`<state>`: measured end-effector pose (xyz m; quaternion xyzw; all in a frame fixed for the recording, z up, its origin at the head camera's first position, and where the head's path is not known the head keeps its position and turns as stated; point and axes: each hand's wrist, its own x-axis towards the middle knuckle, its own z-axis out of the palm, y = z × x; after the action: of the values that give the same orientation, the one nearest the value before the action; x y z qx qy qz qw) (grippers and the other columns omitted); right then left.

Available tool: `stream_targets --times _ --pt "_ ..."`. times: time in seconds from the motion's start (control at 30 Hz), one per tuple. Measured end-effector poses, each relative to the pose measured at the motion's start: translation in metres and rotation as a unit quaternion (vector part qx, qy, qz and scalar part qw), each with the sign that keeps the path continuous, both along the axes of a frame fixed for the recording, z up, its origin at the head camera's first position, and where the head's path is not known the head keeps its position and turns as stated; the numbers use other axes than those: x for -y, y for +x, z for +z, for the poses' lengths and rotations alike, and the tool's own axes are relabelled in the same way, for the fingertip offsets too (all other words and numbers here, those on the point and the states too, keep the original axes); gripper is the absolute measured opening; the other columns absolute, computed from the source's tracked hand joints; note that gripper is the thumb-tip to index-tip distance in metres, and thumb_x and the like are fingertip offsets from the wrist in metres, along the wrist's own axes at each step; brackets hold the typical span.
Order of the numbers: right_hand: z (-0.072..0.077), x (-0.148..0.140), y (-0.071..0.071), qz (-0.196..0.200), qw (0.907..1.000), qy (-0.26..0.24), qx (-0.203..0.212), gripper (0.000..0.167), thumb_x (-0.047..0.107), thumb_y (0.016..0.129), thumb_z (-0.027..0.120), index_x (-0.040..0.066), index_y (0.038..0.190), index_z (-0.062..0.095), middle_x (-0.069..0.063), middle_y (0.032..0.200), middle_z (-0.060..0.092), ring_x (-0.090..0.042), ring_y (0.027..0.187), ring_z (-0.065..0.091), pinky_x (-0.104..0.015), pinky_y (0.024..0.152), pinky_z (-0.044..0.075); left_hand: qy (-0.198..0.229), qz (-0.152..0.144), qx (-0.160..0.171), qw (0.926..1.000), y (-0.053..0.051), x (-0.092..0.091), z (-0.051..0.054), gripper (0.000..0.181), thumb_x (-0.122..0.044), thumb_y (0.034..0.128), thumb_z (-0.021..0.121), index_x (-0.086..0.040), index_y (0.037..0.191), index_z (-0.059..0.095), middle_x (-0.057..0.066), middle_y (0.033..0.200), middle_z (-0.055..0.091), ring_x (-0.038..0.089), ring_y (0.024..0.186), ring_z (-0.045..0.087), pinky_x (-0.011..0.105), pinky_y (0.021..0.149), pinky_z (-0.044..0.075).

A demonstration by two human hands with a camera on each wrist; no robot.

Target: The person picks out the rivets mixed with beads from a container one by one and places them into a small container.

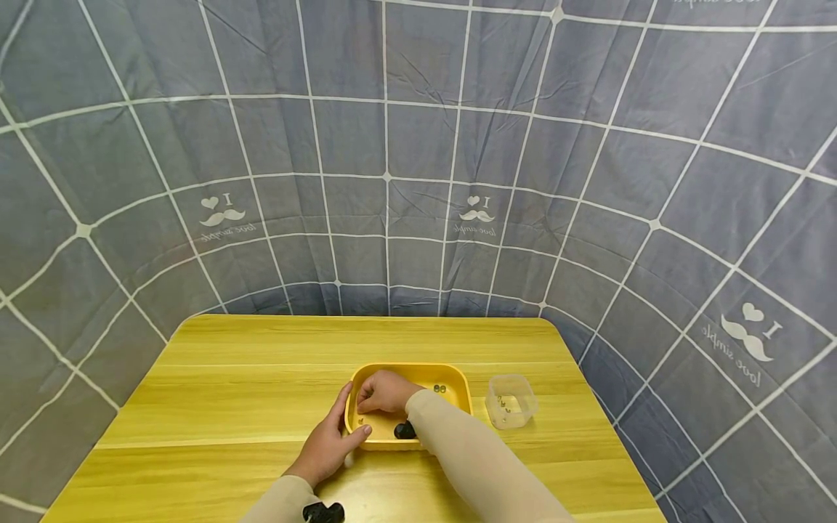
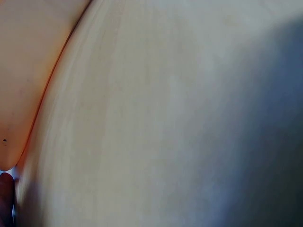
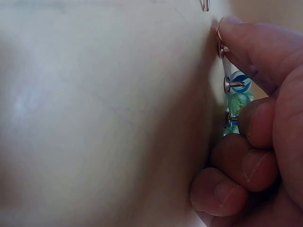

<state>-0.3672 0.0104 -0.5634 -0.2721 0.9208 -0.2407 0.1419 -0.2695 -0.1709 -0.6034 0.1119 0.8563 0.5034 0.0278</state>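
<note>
A yellow tray (image 1: 408,444) stands on the table, with my left hand (image 1: 327,443) against its near left corner. The left fingers lie fairly straight along the side wall, the thumb over the front rim. My right hand (image 1: 386,392) reaches down into the tray. In the right wrist view its thumb and forefinger pinch a copper-coloured thumbtack (image 3: 221,49), partly hidden, with the other fingers curled in. Beyond these fingers are a silvery thumbtack (image 3: 227,85) and glass marbles, one green (image 3: 238,103), another with blue swirls (image 3: 241,80). Another tack (image 3: 205,4) lies at that view's top edge.
Right of the tray stands a clear plastic box (image 1: 511,401) with several small pieces inside. All of this is on a wood-grain table (image 1: 261,378). A grey checked curtain (image 1: 418,203) surrounds its back and sides.
</note>
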Motion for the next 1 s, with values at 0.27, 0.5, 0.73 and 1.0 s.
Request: stream_targets --times 0.27,0.5,0.73,1.0 --pt "0.0043 0.0008 0.0034 -0.01 0.9999 -0.006 0.004 0.006 0.019 0.088 0.084 0.021 0.085 0.081 0.018 0.077 0.071 0.0 0.069 0.054 -0.014 0.07 0.047 0.001 -0.001 0.001 1.0 -0.0001 -0.0001 -0.0008 0.094 -0.046 0.0977 0.074 -0.038 0.17 0.015 0.017 0.16 0.051 0.031 0.138 0.06 0.045 0.105 0.053" --pt "0.0061 0.0014 0.0042 -0.008 1.0 0.001 -0.002 0.005 0.019 0.088 0.084 0.022 0.085 0.081 0.018 0.077 0.071 0.001 0.069 0.054 -0.014 0.07 0.047 0.002 0.0 0.001 1.0 0.0006 -0.0004 0.0002 0.094 -0.046 0.0975 0.074 -0.037 0.17 0.015 0.018 0.159 0.052 0.032 0.137 0.06 0.048 0.106 0.052" --pt "0.0051 0.0016 0.003 -0.006 0.9999 0.008 0.0 0.006 0.018 0.091 0.082 0.02 0.086 0.08 0.019 0.073 0.067 -0.001 0.066 0.051 -0.014 0.065 0.044 0.0 0.004 0.0 1.0 0.0005 -0.0007 0.0004 0.095 -0.046 0.0967 0.074 -0.036 0.17 0.016 0.018 0.157 0.055 0.031 0.134 0.062 0.047 0.106 0.052" --pt "0.0056 0.0013 0.0023 -0.002 0.9999 0.014 -0.003 0.006 0.017 0.092 0.08 0.018 0.086 0.081 0.018 0.071 0.065 -0.001 0.065 0.05 -0.014 0.064 0.043 0.004 0.004 0.002 1.0 -0.0003 -0.0008 0.0014 0.095 -0.045 0.0966 0.075 -0.035 0.17 0.016 0.018 0.156 0.056 0.03 0.134 0.062 0.047 0.106 0.052"
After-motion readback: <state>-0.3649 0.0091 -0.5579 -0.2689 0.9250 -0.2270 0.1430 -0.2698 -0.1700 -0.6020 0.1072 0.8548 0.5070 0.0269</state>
